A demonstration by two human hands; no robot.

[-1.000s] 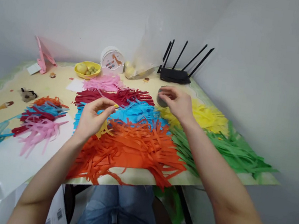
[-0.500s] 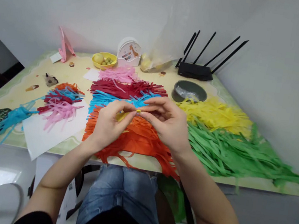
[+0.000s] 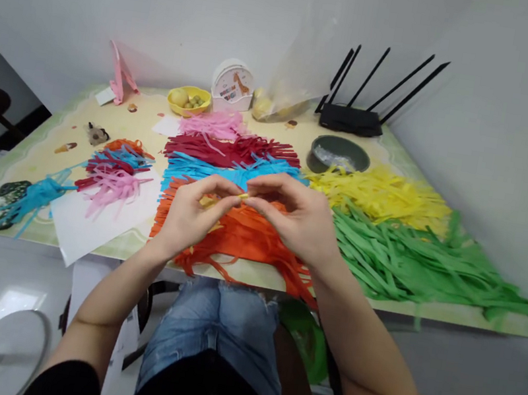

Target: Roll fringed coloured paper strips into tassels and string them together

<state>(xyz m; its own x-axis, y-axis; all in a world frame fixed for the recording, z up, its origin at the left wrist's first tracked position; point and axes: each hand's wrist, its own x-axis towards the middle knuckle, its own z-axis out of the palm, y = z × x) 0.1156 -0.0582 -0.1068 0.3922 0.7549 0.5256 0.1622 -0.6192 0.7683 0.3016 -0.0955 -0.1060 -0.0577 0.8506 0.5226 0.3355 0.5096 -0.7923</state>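
Note:
My left hand (image 3: 196,210) and my right hand (image 3: 293,219) meet fingertip to fingertip above the table's middle. Between both sets of pinched fingers is a small piece of yellow paper (image 3: 243,197); more yellow shows inside the left palm, mostly hidden. Under the hands lies orange fringed tissue paper (image 3: 249,242). Behind it are rows of blue fringe (image 3: 232,172), dark red fringe (image 3: 221,151) and pink fringe (image 3: 213,124). To the right of my right hand spread yellow fringe (image 3: 389,197) and green fringe (image 3: 419,262).
Finished-looking tassels (image 3: 117,177) lie by white paper (image 3: 104,225) at left, with a blue tassel on a phone (image 3: 1,209). Behind stand a yellow fruit bowl (image 3: 187,110), a giraffe-printed white holder (image 3: 232,86), a plastic bag (image 3: 293,75), a dark bowl (image 3: 357,161) and a router (image 3: 351,120).
The view has shifted slightly, so the table sits a little higher and to the right. Both hands stay pinched together on the yellow paper, the fingertips slightly changed in position.

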